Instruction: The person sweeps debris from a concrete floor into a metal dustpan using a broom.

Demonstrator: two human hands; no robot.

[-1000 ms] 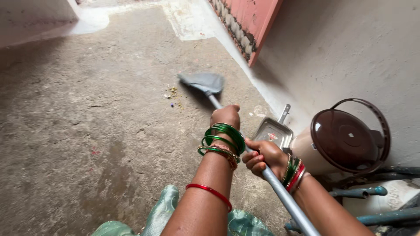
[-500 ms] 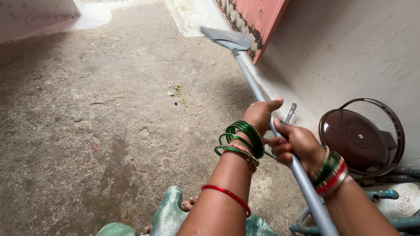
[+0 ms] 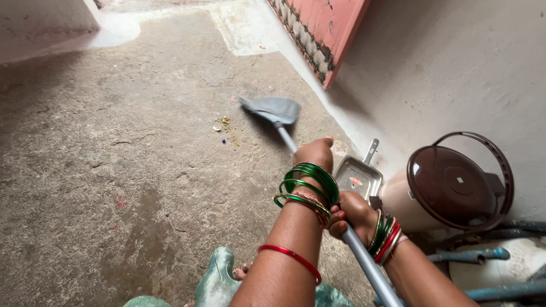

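Head view shows my left hand (image 3: 314, 153) and right hand (image 3: 354, 211) both gripping the grey broom (image 3: 272, 110), whose head rests on the concrete floor (image 3: 114, 142) beside scattered debris (image 3: 227, 126), near a metal dustpan (image 3: 357, 176) and brown-lidded bin (image 3: 449, 185).

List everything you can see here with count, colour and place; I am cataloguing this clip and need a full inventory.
broom: one, grey head on a metal pole, head on the floor near the middle, right of the litter
litter: one small scatter, yellowish with a blue bit, on the concrete floor
dustpan: one, metal, on the floor by the right wall
bin: one, beige with a brown lid and hoop handle, against the right wall
pipes: several, blue-grey, lower right corner
door: one, salmon pink, top right
left hand: one, green bangles at the wrist, gripping the pole further down
right hand: one, green and red bangles, gripping the pole nearer the body
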